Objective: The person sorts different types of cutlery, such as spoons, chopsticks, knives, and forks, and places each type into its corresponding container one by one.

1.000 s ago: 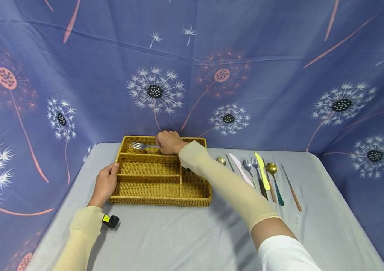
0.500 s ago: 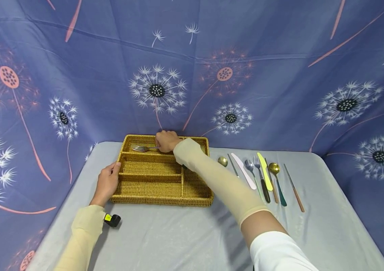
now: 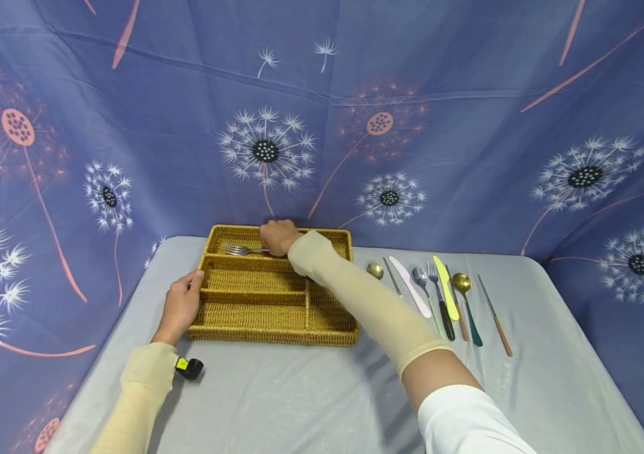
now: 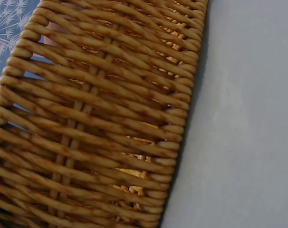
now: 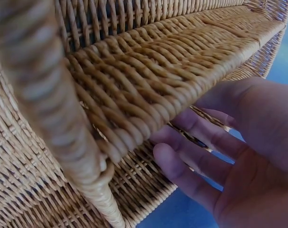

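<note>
A woven cutlery tray (image 3: pixel 248 334) with several compartments stands at the back left of the table. My left hand (image 3: pixel 181 308) grips its left side, the thumb at the rim and the other fingers partly hidden; the left wrist view shows the tray's woven wall (image 4: pixel 96 104) close up. My right hand (image 3: pixel 279 238) is in the rear compartment, holding a silver fork (image 3: pixel 238 250) whose tines point left. In the right wrist view the right hand's fingers (image 5: pixel 196 171) bend behind a woven divider (image 5: pixel 148 90), which hides the thumb tip and the fork.
Right of the tray lie a gold spoon (image 3: pixel 375 270), a pink knife (image 3: pixel 410 287), a silver spoon (image 3: pixel 421 277), a black-handled fork (image 3: pixel 442 302), a yellow knife (image 3: pixel 446 288), a green-handled ladle-like spoon (image 3: pixel 462 284) and a brown-handled chopstick (image 3: pixel 495 315). A patterned curtain (image 3: pixel 322 126) rises behind.
The fork has sunk lower into the rear compartment, with my right hand staying at it. My left hand keeps its place on the tray. The head view has shifted slightly.
</note>
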### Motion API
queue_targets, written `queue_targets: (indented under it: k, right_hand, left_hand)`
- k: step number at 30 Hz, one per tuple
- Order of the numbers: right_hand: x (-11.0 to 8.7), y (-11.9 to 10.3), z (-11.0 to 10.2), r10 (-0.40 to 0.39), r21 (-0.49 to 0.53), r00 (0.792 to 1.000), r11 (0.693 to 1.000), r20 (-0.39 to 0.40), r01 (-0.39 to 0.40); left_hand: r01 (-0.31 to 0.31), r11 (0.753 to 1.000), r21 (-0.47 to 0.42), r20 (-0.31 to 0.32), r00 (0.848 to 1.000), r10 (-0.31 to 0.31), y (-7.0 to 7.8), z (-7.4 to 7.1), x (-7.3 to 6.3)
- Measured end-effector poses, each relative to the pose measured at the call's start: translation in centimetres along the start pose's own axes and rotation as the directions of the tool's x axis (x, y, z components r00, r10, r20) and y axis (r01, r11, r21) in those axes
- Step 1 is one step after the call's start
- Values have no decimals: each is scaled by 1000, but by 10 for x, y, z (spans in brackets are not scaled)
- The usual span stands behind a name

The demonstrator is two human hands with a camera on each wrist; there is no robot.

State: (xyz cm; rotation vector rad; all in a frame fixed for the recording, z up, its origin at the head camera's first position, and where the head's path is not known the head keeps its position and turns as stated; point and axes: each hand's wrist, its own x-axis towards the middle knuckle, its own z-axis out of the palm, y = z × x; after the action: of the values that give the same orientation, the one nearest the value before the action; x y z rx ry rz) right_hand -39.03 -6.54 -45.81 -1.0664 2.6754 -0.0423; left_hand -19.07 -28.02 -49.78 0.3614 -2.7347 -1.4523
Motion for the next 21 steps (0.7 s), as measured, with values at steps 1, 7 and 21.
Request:
queue_targets:
  k: [1,7,21]
  right_hand:
    - [-3,-4,-4,7,-26,1000,1000,0,-7]
    - [-17,-15,-15,0,-75,1000,997,5,0]
    - [-15,-10,-10,-25,-93,999,995,22,27]
  left_hand:
    - [0,1000,-2,0,1000,0,0,0,0]
    - [6,1000,-9,3,1000,-6,1,1,0]
    - [-9,1000,-3,3,1000,9,1,0,-1]
